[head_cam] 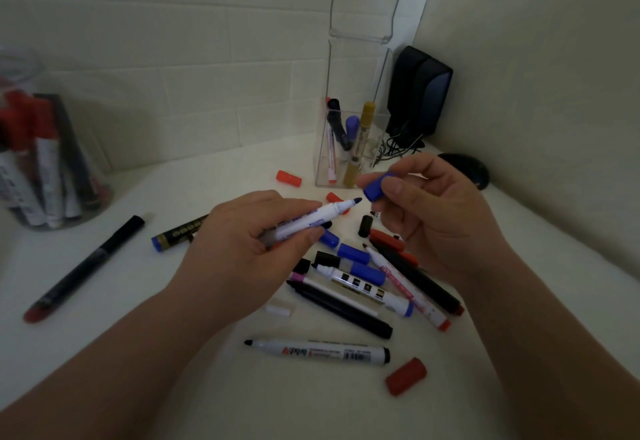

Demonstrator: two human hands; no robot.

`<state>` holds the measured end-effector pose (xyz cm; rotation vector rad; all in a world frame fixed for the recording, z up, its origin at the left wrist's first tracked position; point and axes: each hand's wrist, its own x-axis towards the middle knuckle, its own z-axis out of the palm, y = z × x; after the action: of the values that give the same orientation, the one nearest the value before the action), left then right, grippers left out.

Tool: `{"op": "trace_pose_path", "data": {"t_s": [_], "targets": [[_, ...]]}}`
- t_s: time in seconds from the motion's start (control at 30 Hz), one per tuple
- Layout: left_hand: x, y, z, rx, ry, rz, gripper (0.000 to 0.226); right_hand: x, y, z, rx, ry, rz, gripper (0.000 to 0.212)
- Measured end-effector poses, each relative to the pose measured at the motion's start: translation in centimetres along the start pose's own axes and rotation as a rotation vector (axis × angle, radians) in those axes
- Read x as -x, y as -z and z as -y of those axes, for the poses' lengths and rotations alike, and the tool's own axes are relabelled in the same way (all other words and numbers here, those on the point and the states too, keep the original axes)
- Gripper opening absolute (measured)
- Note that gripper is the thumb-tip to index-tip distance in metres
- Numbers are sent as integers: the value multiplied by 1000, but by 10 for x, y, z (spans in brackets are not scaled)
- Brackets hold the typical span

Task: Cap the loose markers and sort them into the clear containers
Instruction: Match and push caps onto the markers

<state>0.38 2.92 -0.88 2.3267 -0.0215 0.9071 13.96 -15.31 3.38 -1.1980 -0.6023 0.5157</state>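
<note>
Square container (341, 176) at 12 o'clock holding markers (352, 131), round jar (52, 169) at 9 o'clock likewise, left hand (249, 245) gripping blue marker (311, 219), right hand (436, 211) pinching blue cap (375, 190), loose markers (318, 351) beneath

I've one view, a wide-angle on the head, facing forward and down at the table (294, 405) from close above; the left hand (242, 252) with a marker (311, 218) and the right hand (440, 221) with a cap (375, 190) fill mid-frame, the wall (173, 41) across the top
</note>
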Motion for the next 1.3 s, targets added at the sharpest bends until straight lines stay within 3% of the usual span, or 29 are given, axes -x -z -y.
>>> {"op": "trace_pose_path", "data": {"t_s": [0.2, 0.47, 0.6, 0.8, 1.07, 1.3], "targets": [[0, 1, 0, -4, -5, 6, 27, 4, -3, -1, 90, -19, 69, 21], [0, 2, -2, 23, 6, 41, 26, 11, -6, 4, 522, -4, 139, 20], [0, 3, 2, 16, 62, 141, 34, 12, -4, 10, 782, -19, 203, 25], [1, 9, -6, -13, 30, 364, 36, 17, -7, 11, 788, 72, 302, 19], [2, 9, -5, -109, -94, 253, 32, 20, -13, 9, 749, 64, 296, 20], [3, 6, -8, -157, -139, 211, 33, 19, -21, 9, 570, -85, 258, 17]]}}
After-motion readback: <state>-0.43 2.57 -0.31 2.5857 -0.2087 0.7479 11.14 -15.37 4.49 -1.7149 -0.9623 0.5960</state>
